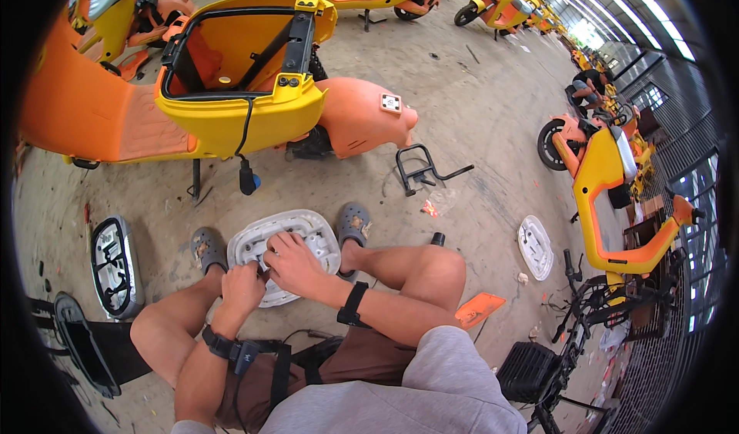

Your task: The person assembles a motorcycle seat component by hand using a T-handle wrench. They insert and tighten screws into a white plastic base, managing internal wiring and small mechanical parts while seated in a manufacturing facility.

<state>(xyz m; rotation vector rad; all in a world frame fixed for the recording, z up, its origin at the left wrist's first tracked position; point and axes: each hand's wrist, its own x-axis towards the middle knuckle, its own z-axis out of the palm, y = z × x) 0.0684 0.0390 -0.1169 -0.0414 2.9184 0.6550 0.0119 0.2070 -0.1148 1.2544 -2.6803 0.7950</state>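
1. Right hand [294,264] is arching over the white shell [317,243], its bent fingers reaching down into the hollow; its fingertips and thumb are not all showing, so I cannot tell whether it is gripping anything.
2. Left hand [241,286] is curling in at the shell's near-left part, close beside the right; its fingertips are hiding, and I cannot tell what, if anything, they are pinching.
3. As for the shell itself, I am seeing it lying on the concrete floor [493,203], hollow side up, directly beneath both hands.
4. Two grey clogs are flanking it: the left clog [206,249] just beside it, the right clog [353,224] just beyond its far-right edge.
5. Judging by its looks, I am expecting moulded plastic: light, fairly stiff, smooth enough to be slipping under a careless push, with inner ribs perhaps cracking if pried hard.
6. For a hold, I am favouring the shell's raised outer rim, one hand bracing each side; its far edge is lying free of the fingers.
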